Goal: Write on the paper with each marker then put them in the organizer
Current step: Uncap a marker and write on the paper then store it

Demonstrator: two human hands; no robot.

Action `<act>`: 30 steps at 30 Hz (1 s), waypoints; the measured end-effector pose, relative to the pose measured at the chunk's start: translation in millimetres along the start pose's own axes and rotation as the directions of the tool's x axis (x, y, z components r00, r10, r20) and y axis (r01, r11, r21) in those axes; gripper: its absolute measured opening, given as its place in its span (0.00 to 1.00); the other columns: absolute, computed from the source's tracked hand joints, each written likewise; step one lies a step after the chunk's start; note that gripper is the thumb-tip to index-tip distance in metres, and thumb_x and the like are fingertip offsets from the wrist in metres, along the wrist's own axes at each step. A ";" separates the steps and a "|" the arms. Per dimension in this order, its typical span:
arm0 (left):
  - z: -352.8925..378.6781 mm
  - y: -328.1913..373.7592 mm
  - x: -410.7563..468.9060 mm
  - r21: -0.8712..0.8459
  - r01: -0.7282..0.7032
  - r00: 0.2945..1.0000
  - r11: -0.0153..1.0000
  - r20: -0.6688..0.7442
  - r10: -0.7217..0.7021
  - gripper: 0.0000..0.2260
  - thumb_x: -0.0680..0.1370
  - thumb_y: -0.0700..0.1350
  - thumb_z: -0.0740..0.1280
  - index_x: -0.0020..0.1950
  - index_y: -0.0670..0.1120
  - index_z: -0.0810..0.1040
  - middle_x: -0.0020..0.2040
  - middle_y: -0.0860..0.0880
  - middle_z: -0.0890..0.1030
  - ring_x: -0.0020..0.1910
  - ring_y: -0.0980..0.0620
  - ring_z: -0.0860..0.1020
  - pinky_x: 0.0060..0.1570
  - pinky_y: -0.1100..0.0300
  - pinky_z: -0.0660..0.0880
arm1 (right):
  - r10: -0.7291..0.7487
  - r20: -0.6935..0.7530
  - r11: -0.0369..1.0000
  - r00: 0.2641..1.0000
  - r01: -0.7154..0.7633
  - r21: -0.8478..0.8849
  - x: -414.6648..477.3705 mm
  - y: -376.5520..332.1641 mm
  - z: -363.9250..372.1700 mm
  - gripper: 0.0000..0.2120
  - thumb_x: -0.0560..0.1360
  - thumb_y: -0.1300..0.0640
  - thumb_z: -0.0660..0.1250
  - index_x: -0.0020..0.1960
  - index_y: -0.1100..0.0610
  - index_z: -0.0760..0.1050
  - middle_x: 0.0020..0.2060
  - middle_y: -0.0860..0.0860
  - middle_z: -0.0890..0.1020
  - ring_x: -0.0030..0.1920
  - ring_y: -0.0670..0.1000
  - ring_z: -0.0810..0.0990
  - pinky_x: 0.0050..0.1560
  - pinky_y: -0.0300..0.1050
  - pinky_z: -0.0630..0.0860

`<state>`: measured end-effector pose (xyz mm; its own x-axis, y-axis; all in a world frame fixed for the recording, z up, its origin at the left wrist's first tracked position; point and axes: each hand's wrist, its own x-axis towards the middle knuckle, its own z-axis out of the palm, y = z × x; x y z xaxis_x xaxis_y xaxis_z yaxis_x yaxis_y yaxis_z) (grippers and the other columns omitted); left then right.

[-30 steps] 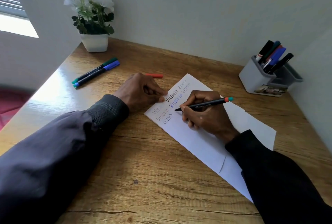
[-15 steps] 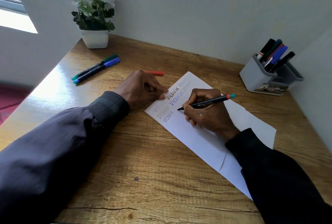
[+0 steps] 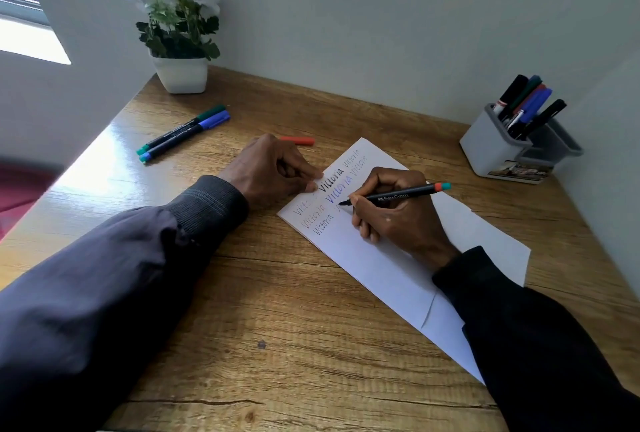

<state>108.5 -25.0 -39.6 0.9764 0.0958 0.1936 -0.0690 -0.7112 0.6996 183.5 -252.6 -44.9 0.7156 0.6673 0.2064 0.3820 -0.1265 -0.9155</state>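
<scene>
Loose markers: a green-capped marker (image 3: 180,127) and a blue-capped marker (image 3: 187,135) lie side by side, touching, at the far left of the wooden table (image 3: 294,327).
Plant: a white pot (image 3: 180,76) with white flowers stands at the far left, against the wall.
Left hand (image 3: 273,172): fingers curled in together, holding nothing; thumb and forefinger tips rest on the left edge of the paper.
Red cap (image 3: 298,140): lies on the table just beyond the left hand.
Paper (image 3: 381,269): a white sheet set diagonally, centre to near right, with one word written several times in different colours at its far-left end.
Right hand (image 3: 398,220): fingers clamped on the black marker (image 3: 401,195) close to its tip; the tip is at the paper under the blue word, and the red-and-teal end points right.
Organizer (image 3: 491,151): grey, far right by the wall; several stored markers (image 3: 526,102) stand leaning in its taller compartment.
</scene>
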 end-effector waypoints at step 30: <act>2.0 -0.5 1.9 -0.004 0.014 1.000 1.000 -0.010 -0.014 0.12 0.71 0.45 0.77 0.54 0.51 0.86 0.54 0.52 0.84 0.57 0.60 0.78 0.48 0.79 0.73 | 0.030 -0.034 1.000 0.999 -0.030 -0.006 1.4 1.7 -0.4 0.10 0.77 0.68 0.71 0.39 0.59 0.79 0.30 0.56 0.83 0.24 0.54 0.80 0.23 0.40 0.73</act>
<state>110.8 -25.9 -41.0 0.9750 0.1128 0.1913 -0.0566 -0.7069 0.7051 185.4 -252.2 -46.0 0.7462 0.6377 0.1910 0.3641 -0.1509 -0.9191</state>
